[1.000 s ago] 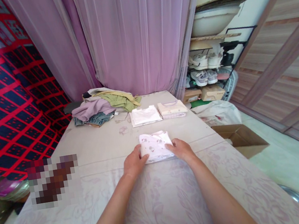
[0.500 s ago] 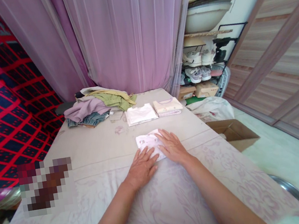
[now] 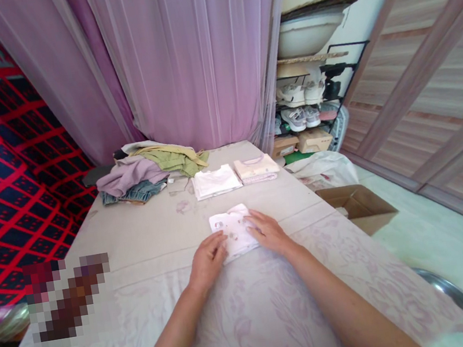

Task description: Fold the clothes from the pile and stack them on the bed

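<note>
A small folded piece of clothing (image 3: pixel 232 229), white-pink with a tiny printed pattern, lies on the bed in front of me. My left hand (image 3: pixel 208 260) rests against its left edge, fingers stretched and loosely bent. On the right edge lies my right hand (image 3: pixel 271 233), its fingers extended over the fabric and the thumb apart. Just beyond sit a folded white stack of clothing (image 3: pixel 216 181) and a folded cream stack of clothing (image 3: pixel 256 168), side by side. The undersides of both hands are hidden.
A loose heap of clothes (image 3: pixel 143 170) lies at the bed's far left. Purple curtains (image 3: pixel 187 57) hang behind. To the right stand a shoe rack (image 3: pixel 302 92), a cardboard box (image 3: pixel 366 208) and a metal basin (image 3: pixel 453 296). A blurred patch covers the left side.
Both hands have slid outward from the top of the folded clothing to its left and right edges, uncovering more of its print. The view has shifted slightly.
</note>
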The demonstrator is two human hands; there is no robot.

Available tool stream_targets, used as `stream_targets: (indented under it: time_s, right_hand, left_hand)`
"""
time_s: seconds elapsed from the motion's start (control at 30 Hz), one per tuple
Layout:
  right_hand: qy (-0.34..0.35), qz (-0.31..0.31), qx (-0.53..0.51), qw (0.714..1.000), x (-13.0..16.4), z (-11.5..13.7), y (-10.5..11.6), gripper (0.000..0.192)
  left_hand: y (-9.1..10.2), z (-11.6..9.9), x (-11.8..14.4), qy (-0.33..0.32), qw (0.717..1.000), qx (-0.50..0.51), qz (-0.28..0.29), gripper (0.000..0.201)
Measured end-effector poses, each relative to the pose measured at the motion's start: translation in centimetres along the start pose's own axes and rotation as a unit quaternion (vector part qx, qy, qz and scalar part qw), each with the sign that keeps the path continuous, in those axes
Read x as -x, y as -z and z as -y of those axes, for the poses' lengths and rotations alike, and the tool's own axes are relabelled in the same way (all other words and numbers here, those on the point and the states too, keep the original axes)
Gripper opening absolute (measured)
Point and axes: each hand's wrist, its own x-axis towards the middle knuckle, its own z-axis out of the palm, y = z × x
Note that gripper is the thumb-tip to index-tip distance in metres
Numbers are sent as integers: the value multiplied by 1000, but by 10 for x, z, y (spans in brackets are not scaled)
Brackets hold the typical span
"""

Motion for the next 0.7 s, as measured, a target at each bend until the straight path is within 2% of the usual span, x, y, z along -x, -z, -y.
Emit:
stream_targets:
  time_s: [0.07, 0.1, 0.17, 0.27, 0.4, 0.5, 0.6, 0.7]
  right_hand:
    - [-63, -45, -9, 997, -2, -1, 3, 42]
    - [-100, -52, -7, 994, -4, -1, 5, 40]
    - [-162, -35, 5, 986, -8, 2, 10, 37]
    - [-208, 16, 28, 978, -16, 8, 18, 37]
    - [-231, 52, 11, 971, -25, 9, 23, 41]
    - [-227, 61, 0, 972, -27, 6, 23, 37]
    - [-214, 22, -5, 976, -24, 4, 18, 34]
    - [-183, -53, -17, 982, -22, 3, 9, 31]
  left_hand:
    - [6, 3, -8, 100, 994, -11, -42, 32]
    - [10, 3, -14, 141, 989, -24, -39, 32]
    - [17, 3, -27, 202, 979, -41, -9, 34]
    - [22, 2, -49, 256, 966, -28, 28, 38]
    - [14, 2, -67, 270, 962, -14, 29, 38]
    - [8, 2, -70, 270, 963, -17, 9, 32]
    - [6, 0, -65, 273, 961, -34, -9, 29]
    - [6, -2, -57, 231, 966, -98, -63, 47]
